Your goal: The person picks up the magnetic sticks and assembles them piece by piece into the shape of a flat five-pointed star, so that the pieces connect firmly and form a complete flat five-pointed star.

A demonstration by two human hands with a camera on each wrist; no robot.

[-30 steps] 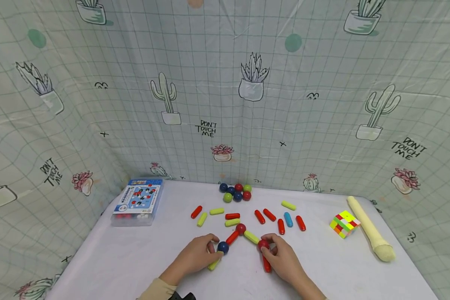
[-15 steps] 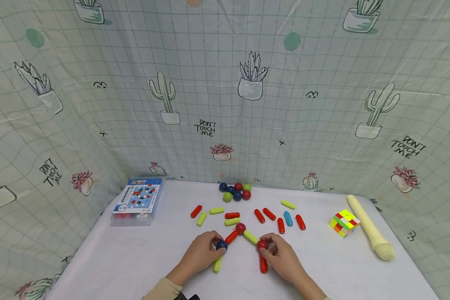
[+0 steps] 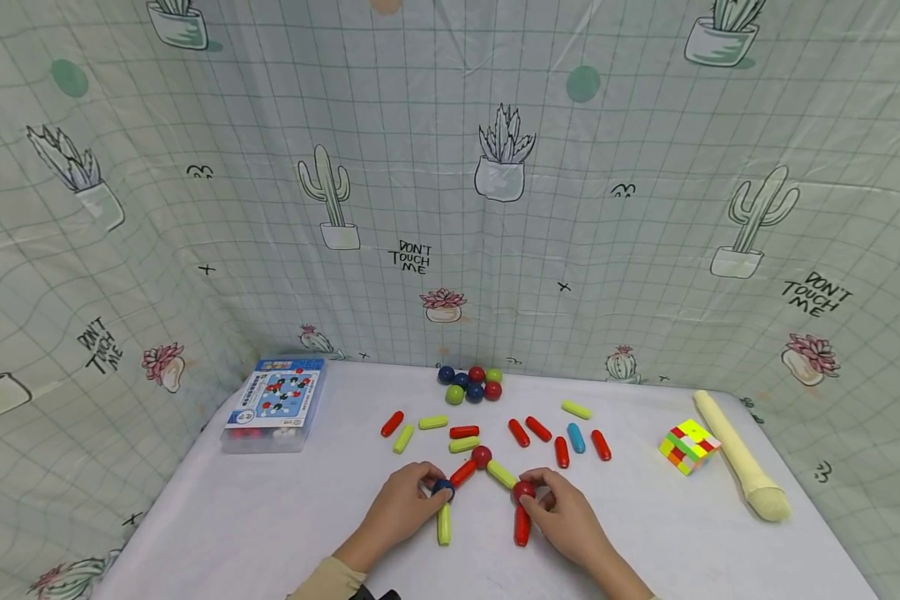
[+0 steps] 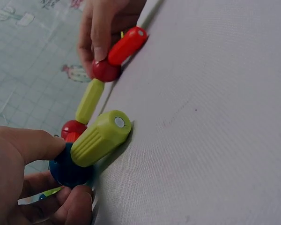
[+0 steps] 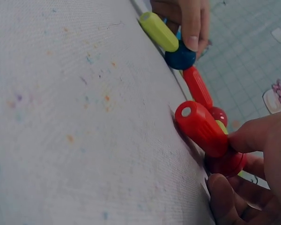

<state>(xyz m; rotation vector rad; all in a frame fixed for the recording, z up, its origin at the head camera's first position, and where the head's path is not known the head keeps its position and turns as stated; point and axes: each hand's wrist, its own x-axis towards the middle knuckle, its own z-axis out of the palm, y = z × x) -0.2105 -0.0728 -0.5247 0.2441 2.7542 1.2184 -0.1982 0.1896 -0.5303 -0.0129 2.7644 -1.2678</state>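
left hand (image 3: 403,508): grip pinches the blue ball (image 3: 442,489) – thumb on top, fingers curled under it in the left wrist view.
blue ball: on the white surface (image 3: 270,517), at the fingertips of the left hand; joined to a yellow-green rod (image 3: 443,524) that points toward the person and a red rod (image 3: 462,473) that runs up to the top red ball (image 3: 482,456).
right hand (image 3: 570,521): grip holds the lower red ball (image 3: 524,491) – thumb and fingers curled round it in the right wrist view.
lower red ball: at the right hand's fingertips; a red rod below it (image 3: 522,525) points toward the person, a yellow-green link (image 3: 502,474) runs up-left to the top red ball.
structure: arch shape flat on the surface, between the two hands; the top red ball is free of both grips.
loose rods: red, yellow-green and one blue rod (image 3: 576,437) lie scattered just behind the structure, apart from the hands.
ball cluster (image 3: 471,384): blue, red and green balls bunched at the far edge, well apart from the hands.
box (image 3: 276,403): far left of the surface.
puzzle cube (image 3: 688,447): right side, just beside a cream recorder (image 3: 741,459).
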